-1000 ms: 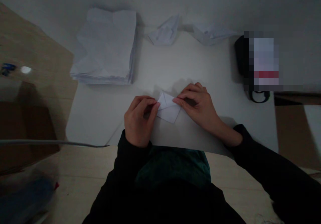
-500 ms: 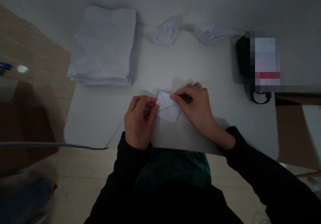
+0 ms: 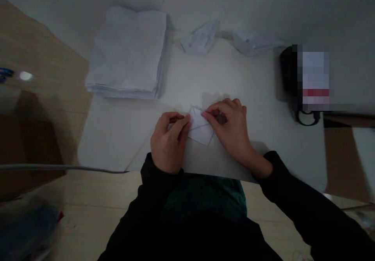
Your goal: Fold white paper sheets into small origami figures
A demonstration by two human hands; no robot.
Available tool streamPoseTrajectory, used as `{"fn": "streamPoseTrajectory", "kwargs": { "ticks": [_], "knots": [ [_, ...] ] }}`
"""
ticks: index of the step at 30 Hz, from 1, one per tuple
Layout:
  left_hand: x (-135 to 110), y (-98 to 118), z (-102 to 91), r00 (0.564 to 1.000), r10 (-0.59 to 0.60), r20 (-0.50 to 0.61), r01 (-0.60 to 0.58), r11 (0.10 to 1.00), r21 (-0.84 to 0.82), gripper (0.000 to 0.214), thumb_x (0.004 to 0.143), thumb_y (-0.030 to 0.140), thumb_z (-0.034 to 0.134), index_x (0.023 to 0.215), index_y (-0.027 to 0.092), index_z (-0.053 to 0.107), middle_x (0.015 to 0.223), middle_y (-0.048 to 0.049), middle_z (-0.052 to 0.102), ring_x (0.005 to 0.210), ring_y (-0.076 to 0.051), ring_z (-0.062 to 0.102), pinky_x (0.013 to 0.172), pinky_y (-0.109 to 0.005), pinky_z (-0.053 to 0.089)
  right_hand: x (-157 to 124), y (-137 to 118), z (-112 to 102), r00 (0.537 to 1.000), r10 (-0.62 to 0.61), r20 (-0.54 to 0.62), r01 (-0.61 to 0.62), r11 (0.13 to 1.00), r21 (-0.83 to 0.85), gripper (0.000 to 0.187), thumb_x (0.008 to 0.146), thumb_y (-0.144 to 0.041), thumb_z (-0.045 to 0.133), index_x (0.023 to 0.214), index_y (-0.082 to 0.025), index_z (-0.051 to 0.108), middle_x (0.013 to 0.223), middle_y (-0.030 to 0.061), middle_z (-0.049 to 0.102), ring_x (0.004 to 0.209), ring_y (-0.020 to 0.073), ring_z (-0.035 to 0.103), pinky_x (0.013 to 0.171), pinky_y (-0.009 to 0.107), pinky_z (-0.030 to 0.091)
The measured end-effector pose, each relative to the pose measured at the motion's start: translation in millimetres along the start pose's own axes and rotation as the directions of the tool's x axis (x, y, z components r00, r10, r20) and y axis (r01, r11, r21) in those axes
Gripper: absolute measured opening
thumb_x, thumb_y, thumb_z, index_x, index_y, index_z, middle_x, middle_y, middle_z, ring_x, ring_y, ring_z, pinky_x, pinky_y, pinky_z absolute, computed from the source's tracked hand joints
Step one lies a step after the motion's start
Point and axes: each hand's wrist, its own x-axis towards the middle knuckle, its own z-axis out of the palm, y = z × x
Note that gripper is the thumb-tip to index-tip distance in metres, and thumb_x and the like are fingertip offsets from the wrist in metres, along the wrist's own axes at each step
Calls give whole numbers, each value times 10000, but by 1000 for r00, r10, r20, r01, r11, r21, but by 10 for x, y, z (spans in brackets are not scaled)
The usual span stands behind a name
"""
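A small folded piece of white paper (image 3: 202,131) with visible crease lines is between my two hands, just above or on the white table (image 3: 111,136). My left hand (image 3: 170,144) pinches its left edge between thumb and fingers. On the upper right edge, my right hand (image 3: 230,130) grips the paper with thumb and forefinger. The fingers of both hands cover parts of its side edges. Two folded paper boats, a left one (image 3: 200,40) and a right one (image 3: 254,44), stand at the table's back by the wall.
A thick stack of white paper (image 3: 129,54) lies at the back left. At the right is a black object (image 3: 287,71) with a strap, partly hidden by pixelation. A grey cable (image 3: 64,168) meets the table's front edge. Cardboard boxes (image 3: 29,148) stand on the floor at left.
The view has shifted slightly, so the table's things appear further right. My left thumb and fingers have moved a little on the paper's left edge; my right hand keeps its pinch.
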Motion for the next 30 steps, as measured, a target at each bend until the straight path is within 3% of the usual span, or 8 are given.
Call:
{"fn": "streamPoseTrajectory", "kwargs": {
  "ticks": [5,10,14,22,30],
  "knots": [
    [-14,1,14,1000,8,8,-8,1000,12,175,920,227,643,1070,176,717,1058,-84,644,897,-174,647,745,-323,576,14,39,27,995,-98,2,97,992,78,99,909,-294,667,917,-255,758,895,27,666,910,219,545,837,387,383],
    [-17,-20,18,999,29,14,-30,999,24,192,913,239,657,1085,171,707,1062,-87,645,896,-174,644,764,-328,579,25,94,69,973,-232,14,229,967,115,222,955,-208,589,1050,-291,772,942,40,650,900,201,538,822,379,397],
    [-24,-39,22,999,46,12,-46,999,15,262,866,308,721,1093,181,700,1077,-87,637,911,-176,642,788,-334,585,27,110,65,964,-260,50,255,963,92,248,971,-213,567,1102,-300,759,963,44,630,920,200,536,830,383,386],
    [-19,-18,32,997,73,13,-74,997,38,189,933,215,626,1103,182,700,1071,-83,646,876,-155,604,736,-295,558,6,110,64,941,-318,113,327,942,-72,300,1010,-245,474,1170,-293,723,1009,75,602,938,227,502,817,394,392],
    [24,-124,22,985,146,95,-143,989,-38,234,953,188,577,1154,133,683,1136,-114,603,832,-138,578,763,-307,560,-102,54,49,876,-406,260,476,814,-332,406,1019,-201,386,1381,-220,570,1150,131,601,1038,277,483,849,414,419]
  ]
}}
